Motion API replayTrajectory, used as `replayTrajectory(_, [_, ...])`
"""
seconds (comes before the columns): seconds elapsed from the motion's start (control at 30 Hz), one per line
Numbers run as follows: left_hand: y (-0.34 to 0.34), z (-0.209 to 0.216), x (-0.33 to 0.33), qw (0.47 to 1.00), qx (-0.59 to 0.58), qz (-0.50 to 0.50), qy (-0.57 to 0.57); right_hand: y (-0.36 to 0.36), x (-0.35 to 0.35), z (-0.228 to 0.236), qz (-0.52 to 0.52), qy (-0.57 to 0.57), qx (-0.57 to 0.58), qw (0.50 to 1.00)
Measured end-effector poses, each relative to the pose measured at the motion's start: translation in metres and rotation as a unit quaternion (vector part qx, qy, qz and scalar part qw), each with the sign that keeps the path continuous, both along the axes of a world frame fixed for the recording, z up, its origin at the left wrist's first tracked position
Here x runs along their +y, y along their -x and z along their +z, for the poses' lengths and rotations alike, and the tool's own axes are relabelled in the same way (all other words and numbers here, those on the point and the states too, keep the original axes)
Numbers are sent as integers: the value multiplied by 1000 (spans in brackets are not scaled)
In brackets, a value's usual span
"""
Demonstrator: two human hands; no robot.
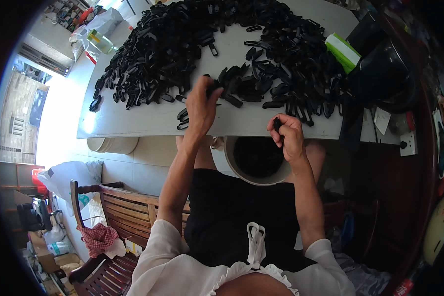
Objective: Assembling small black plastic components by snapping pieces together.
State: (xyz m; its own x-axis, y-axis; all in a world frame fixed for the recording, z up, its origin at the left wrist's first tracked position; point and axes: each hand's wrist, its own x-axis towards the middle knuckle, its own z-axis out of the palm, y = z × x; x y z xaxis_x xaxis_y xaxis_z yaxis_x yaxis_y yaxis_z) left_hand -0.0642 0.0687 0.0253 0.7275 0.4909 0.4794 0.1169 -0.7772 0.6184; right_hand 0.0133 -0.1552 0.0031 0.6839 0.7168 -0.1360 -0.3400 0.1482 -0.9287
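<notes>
Head view: both hands pinch black pieces, heaps crowding the table, a bucket below its edge

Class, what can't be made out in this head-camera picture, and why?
In the head view:
Right hand: full shape of the dark piece; the grip covers part.
Left hand: whether it holds or merely touches a piece; the hand blocks the contact.
Bucket: its contents; shadow and the table edge obscure them.
Pile of black pieces: its far end; the upper picture edge cuts it off.
</notes>
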Motion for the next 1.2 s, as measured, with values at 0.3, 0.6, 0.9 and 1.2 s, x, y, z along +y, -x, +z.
replayTrajectory(0.3, [25,8,-48,774,-55,-151,613,28,14,22,-31,11,-185,982])
replayTrajectory(0.6, [47,-10,-95,660,-119,-227,706,51,5,9,-53,21,-179,982])
replayTrajectory(0.9, [47,-23,-91,618,-112,-266,732,53,-1,30,-43,97,-277,955])
replayTrajectory(1.2, [50,-13,-100,730,-28,-254,634,56,3,39,-114,229,-548,797])
